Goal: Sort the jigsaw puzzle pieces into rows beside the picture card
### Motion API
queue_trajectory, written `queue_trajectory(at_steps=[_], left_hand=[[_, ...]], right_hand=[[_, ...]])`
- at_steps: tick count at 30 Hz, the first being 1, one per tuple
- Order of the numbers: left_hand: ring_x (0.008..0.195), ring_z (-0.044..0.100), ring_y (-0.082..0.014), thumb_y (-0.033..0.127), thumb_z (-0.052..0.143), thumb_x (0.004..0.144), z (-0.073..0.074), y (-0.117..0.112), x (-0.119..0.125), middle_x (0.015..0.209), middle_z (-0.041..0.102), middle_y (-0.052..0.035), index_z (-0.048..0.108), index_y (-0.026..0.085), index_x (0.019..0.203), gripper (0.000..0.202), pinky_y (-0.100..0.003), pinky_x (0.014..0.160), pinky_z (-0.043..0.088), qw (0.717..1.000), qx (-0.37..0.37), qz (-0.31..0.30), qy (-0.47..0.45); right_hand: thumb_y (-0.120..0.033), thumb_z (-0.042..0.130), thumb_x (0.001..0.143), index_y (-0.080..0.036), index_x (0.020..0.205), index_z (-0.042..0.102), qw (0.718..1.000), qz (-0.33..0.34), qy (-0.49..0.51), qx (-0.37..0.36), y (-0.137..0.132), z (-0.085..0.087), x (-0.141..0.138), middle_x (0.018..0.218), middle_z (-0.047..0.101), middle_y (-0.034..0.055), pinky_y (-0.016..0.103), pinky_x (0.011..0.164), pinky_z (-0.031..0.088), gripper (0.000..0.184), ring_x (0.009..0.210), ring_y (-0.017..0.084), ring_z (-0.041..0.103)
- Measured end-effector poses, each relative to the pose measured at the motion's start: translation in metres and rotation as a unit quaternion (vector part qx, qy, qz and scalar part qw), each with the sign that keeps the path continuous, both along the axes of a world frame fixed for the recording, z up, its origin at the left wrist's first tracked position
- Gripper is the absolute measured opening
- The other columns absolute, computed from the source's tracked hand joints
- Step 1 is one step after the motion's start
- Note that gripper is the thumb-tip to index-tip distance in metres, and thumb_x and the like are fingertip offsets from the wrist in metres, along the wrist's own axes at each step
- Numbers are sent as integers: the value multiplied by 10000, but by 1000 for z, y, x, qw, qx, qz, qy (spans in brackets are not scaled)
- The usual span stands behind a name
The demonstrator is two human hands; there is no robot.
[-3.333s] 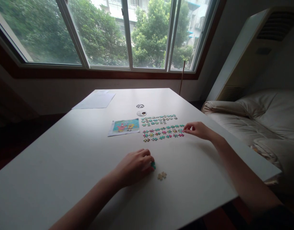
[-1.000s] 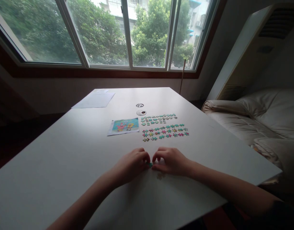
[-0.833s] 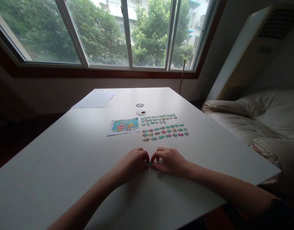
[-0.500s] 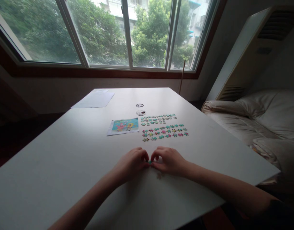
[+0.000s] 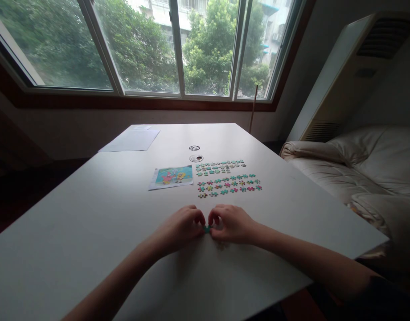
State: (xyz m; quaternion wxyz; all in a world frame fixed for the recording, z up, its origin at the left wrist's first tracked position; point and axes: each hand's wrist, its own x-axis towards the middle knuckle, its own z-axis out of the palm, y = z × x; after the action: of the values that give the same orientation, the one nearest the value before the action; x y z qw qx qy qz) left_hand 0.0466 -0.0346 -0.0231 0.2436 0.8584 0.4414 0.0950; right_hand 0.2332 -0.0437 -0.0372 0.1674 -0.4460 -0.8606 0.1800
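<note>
Between my fingertips, near the front of the white table (image 5: 91, 209), is a small teal jigsaw puzzle piece (image 5: 207, 229). My left hand (image 5: 183, 225) pinches its left side and my right hand (image 5: 233, 224) pinches its right side. Fingers cover much of it, so I cannot tell whether it is one piece or two joined. Beyond my hands, several loose puzzle pieces (image 5: 227, 184) in teal, pink and yellow lie in rows. To their left lies a cartoon picture sheet (image 5: 173, 176) with a pink and a yellow figure.
Two round flat discs (image 5: 196, 158) lie behind the picture sheet. White papers (image 5: 129, 139) rest at the table's far left. A cream sofa (image 5: 345, 165) stands to the right, and a window (image 5: 208, 49) spans the wall beyond the table.
My hands have shifted slightly left, with the fingertips a little further apart. More of the teal puzzle piece shows between them. The rows of pieces have stayed put.
</note>
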Motion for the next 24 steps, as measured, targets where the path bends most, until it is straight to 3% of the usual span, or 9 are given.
queue_trajectory(at_steps=[8, 14, 20, 24], left_hand=[[595, 490, -115, 201, 511, 681, -7, -1, 3, 649, 570, 11, 603, 161, 704, 103, -210, 543, 359, 999, -29, 12, -45], [580, 475, -105, 212, 507, 706, -8, 1, 3, 637, 579, 17, 594, 159, 707, 101, -204, 529, 355, 988, -60, 32, -137], [650, 497, -114, 311, 595, 698, -1, 9, 0, 699, 599, -11, 611, 133, 750, 186, -224, 608, 386, 940, -160, 90, -288], [555, 443, -77, 347, 631, 677, 1, 9, 0, 676, 584, 7, 618, 137, 773, 231, -194, 510, 334, 904, -240, 106, -338]], right_hand=[[-238, 593, 654, -192, 774, 583, 999, 20, 28, 10, 0, -3, 4, 743, 569, -10, 208, 590, 351, 128, 657, 105, 504], [-203, 551, 721, -197, 824, 579, 990, 21, 91, 103, 1, 0, 10, 783, 573, 1, 199, 571, 367, 107, 624, 86, 500], [-202, 520, 771, -195, 817, 583, 972, -4, 165, 167, 7, 0, 14, 739, 575, 1, 186, 542, 379, 79, 586, 73, 489], [-228, 541, 771, -198, 823, 601, 970, 6, 165, 178, 9, -3, 14, 731, 588, 3, 186, 529, 382, 85, 573, 72, 492]])
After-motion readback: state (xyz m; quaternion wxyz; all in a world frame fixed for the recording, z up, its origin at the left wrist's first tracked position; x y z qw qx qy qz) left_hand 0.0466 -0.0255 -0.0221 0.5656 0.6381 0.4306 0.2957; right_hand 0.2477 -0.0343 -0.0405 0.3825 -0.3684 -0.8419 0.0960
